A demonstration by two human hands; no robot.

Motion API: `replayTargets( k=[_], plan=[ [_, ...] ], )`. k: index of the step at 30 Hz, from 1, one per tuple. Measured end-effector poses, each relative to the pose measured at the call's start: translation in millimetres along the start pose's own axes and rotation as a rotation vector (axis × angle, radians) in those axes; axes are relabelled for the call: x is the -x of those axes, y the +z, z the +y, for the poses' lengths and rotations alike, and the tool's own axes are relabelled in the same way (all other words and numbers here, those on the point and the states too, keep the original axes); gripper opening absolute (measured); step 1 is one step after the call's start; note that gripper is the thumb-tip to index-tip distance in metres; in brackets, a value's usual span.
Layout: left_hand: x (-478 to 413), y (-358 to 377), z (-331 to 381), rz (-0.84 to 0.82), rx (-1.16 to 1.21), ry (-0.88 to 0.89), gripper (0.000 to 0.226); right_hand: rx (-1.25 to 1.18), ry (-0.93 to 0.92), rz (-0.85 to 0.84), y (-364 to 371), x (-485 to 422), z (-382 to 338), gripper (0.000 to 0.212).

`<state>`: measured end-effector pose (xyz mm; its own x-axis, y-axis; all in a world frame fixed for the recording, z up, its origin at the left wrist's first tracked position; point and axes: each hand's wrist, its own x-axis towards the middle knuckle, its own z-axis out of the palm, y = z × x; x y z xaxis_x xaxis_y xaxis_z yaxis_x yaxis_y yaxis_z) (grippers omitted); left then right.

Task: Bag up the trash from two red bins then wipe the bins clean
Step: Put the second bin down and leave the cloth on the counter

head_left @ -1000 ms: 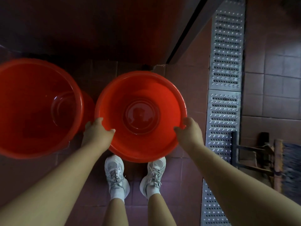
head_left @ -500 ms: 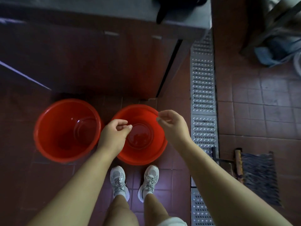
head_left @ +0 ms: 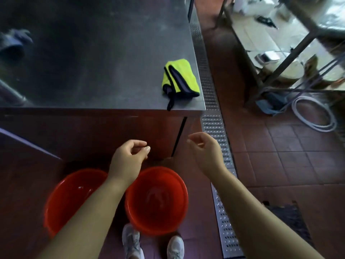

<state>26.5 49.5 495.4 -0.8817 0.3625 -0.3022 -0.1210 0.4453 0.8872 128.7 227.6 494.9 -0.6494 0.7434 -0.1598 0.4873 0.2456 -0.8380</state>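
Two empty red bins stand side by side on the tiled floor, the left bin [head_left: 69, 199] partly behind my forearm and the right bin [head_left: 156, 200] just ahead of my shoes. A folded yellow cloth [head_left: 179, 78] with a dark loop lies near the front right corner of the steel counter [head_left: 93, 71]. My left hand [head_left: 128, 157] hangs above the gap between the bins, fingers loosely curled, holding nothing. My right hand [head_left: 203, 150] is raised to the right of it, also loosely curled and empty. Both hands are well below the cloth.
A perforated metal drain grate [head_left: 216, 139] runs along the floor right of the counter. A steel rack [head_left: 280, 53] with clutter and a coiled hose [head_left: 315, 114] stand at the right. A dark brush or mat [head_left: 287, 219] lies at lower right.
Both hands let go of the right bin's rim and rose. The view lifted from the bins, bringing the counter top and yellow cloth into sight.
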Motion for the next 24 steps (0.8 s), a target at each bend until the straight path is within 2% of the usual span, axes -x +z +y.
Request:
replayTargets(
  k=[6,10,14,18,24],
  plan=[
    [-40.0,-37.0,32.7,-0.082,-0.050,0.086,0.007,0.098,0.046,0.154,14.7,-27.4,-39.6,0.009],
    [-71.0,-54.1,50.3,-0.096,-0.049,0.131,0.005,0.236,0.035,0.186,27.1,-53.0,-66.7,0.022],
    [-98.9,-54.2,63.8,-0.121,-0.050,0.157,0.004,0.360,0.000,0.165,35.9,-85.9,-86.9,0.041],
    [-118.5,-46.5,71.1,-0.114,-0.082,0.172,0.003,0.586,0.007,0.141,40.0,-119.1,-100.6,0.055],
    [-137.8,-29.3,81.8,-0.049,-0.114,0.161,0.003,0.691,0.064,-0.008,50.7,-173.4,-97.1,0.087]
  ],
)
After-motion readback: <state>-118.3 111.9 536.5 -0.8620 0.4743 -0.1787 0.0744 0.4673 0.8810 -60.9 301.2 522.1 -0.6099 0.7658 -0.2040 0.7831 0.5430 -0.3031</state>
